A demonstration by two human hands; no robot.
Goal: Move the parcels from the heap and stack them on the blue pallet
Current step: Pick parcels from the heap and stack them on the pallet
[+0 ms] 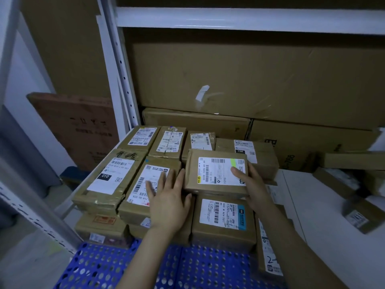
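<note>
Gripping top parcel [216,172], right hand [253,184]; left hand [168,201] flat.

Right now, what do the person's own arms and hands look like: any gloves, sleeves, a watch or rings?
Both are bare. The left hand and right hand wear no gloves, and no rings show on the fingers in view. The left forearm and right forearm are uncovered to the frame's bottom edge: no sleeve, watch or band is visible.
</note>
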